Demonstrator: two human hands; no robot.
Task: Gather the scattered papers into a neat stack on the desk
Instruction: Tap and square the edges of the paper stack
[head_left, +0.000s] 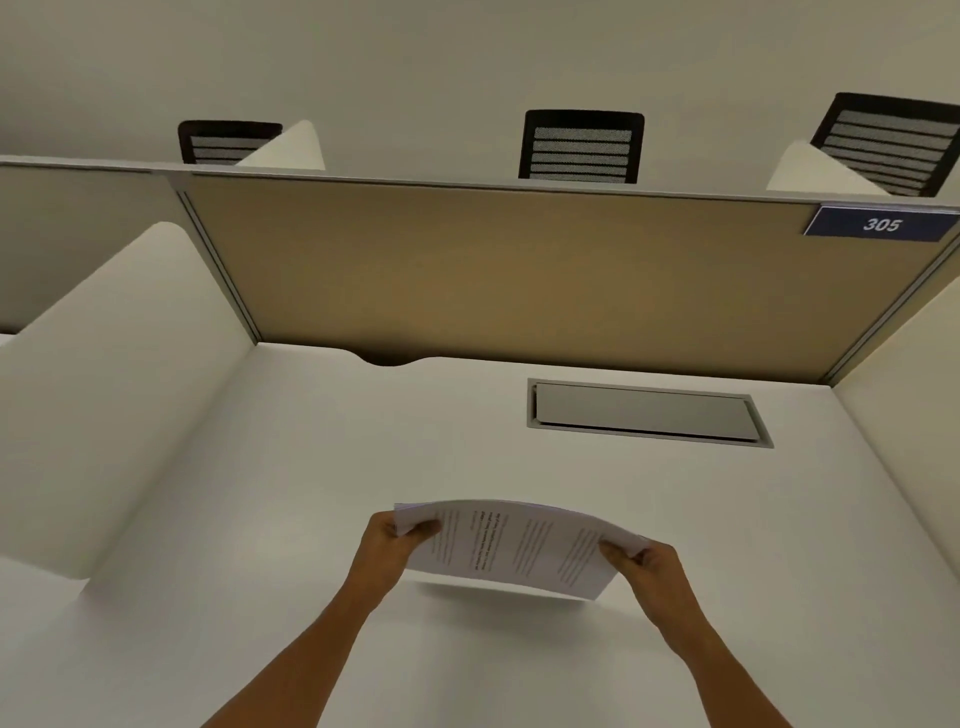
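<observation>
White desk (291, 467) fills the lower part of the head view, closed in like a booth. At twelve o'clock stands a tan partition panel (493, 270) with a grey metal frame, and a blue number plate (881, 224) reading 305 sits at its two o'clock corner. White side dividers rise at nine o'clock (119, 374) and at three o'clock (904, 395). Set flush into the desk at one o'clock is a closed grey cable hatch (644, 411), and a small dark cable notch (387, 359) cuts the back edge at eleven o'clock. Beyond the partition three black mesh chair backs (582, 148) show above the top rail.

Bare desk lies open on every side of the papers (519, 545), with nothing standing near them. The papers are held above the desk near its middle, at about six o'clock, casting a shadow below. They form one gathered sheaf, bowed upward in the middle, white with blurred printed lines. The left hand (395, 540) pinches the sheaf's nine o'clock edge, thumb on top; the right hand (644, 564) clasps its three o'clock edge likewise.
</observation>
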